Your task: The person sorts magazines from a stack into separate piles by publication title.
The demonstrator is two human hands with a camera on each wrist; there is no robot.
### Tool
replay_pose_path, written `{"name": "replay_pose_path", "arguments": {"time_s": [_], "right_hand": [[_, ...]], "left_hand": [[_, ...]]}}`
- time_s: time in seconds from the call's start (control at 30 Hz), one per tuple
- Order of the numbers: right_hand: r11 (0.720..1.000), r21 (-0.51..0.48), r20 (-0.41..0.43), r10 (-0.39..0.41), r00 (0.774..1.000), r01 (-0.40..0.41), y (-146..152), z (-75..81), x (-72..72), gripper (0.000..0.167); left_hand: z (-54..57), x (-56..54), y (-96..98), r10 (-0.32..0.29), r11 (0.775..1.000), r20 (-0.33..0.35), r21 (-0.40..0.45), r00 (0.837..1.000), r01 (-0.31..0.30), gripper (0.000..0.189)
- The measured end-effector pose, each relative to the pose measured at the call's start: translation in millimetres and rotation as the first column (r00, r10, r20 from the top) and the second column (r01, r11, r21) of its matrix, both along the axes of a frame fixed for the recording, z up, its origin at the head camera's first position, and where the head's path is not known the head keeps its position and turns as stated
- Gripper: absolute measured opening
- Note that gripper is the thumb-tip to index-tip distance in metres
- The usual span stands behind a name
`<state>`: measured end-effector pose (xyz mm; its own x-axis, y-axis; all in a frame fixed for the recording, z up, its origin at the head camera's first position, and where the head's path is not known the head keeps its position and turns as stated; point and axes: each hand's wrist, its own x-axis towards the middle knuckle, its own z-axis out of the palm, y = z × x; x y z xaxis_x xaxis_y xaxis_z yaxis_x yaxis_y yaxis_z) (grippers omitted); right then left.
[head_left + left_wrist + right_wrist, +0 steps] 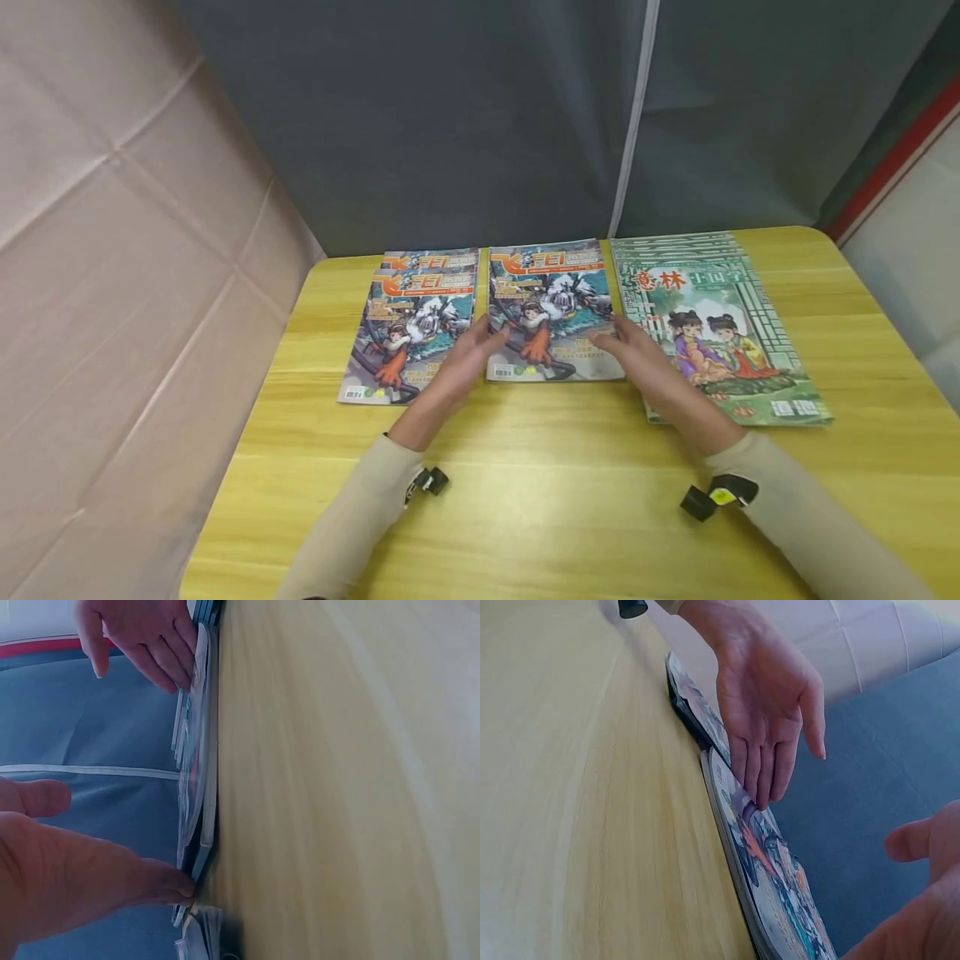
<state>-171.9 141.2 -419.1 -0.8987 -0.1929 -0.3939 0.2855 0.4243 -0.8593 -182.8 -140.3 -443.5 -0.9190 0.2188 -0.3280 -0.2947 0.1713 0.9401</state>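
A comic-style magazine (555,292) with an orange title lies in the middle of the table, on top of at least one other seen edge-on in the wrist views. My left hand (461,362) is at its left edge, fingers straight and thumb raised. Along the right edge is my right hand (637,354), also with extended fingers, its thumb over the cover's lower right corner. Seen from the right wrist, the left hand (765,705) holds its palm flat and upright beside the magazine (769,877). Neither hand curls round anything.
Left of the middle magazine, matching magazines (420,325) overlap, the upper one shifted toward me. On the right, several green magazines (712,292) are fanned in a stack. The yellow wood-grain table (525,500) meets a dark grey curtain (450,125) behind and a pale quilted wall (127,292) at left.
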Motion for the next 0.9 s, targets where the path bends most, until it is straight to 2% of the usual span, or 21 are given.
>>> {"name": "replay_pose_path", "arguments": {"time_s": [0.17, 0.27, 0.33, 0.4, 0.5, 0.63, 0.7, 0.8, 0.9], "right_hand": [[1.0, -0.027, -0.005, 0.005, 1.0, -0.005, 2.3, 1.0, 0.1, 0.097], [0.999, -0.05, -0.011, 0.009, 1.0, -0.009, 3.9, 3.7, 0.2, 0.096], [0.999, -0.049, -0.012, 0.014, 1.0, -0.014, 3.5, 5.8, 1.2, 0.096], [0.999, -0.049, -0.015, 0.015, 1.0, -0.015, 2.4, 6.4, 1.9, 0.096], [0.998, -0.062, -0.029, -0.006, 1.0, 0.004, -1.1, 6.8, 2.8, 0.093], [0.987, -0.147, -0.044, -0.08, 0.996, 0.073, -2.8, 5.8, 3.3, 0.086], [0.978, -0.182, -0.048, -0.11, 0.993, 0.1, -2.3, 5.2, 2.8, 0.081], [0.985, -0.141, -0.077, -0.109, 0.991, 0.097, 0.3, 4.2, -0.9, 0.074], [0.993, -0.067, -0.093, -0.099, 0.991, 0.093, 3.4, 3.0, -7.2, 0.07]], "left_hand": [[7.5, -0.2, 1.2, 0.003, 1.0, 0.0, 0.022, 1.0, -0.003, 0.089], [9.6, -2.6, 1.2, 0.043, 0.993, -0.005, 0.112, 0.999, -0.042, 0.086], [8.7, -4.2, 1.0, 0.088, 0.975, 0.006, 0.205, 0.996, -0.087, 0.081], [5.8, -5.7, 0.6, 0.125, 0.947, 0.028, 0.294, 0.992, -0.128, 0.078], [0.1, -6.7, -0.3, 0.15, 0.921, 0.053, 0.355, 0.987, -0.159, 0.075], [-5.9, -6.5, -0.4, 0.179, 0.913, 0.081, 0.358, 0.981, -0.196, 0.071], [-7.1, -6.1, 0.4, 0.214, 0.917, 0.093, 0.324, 0.972, -0.232, 0.069], [-8.9, -8.3, 2.8, 0.252, 0.929, 0.083, 0.259, 0.964, -0.265, 0.065], [-9.1, -11.4, 5.0, 0.261, 0.941, 0.057, 0.206, 0.964, -0.267, 0.06]]}}
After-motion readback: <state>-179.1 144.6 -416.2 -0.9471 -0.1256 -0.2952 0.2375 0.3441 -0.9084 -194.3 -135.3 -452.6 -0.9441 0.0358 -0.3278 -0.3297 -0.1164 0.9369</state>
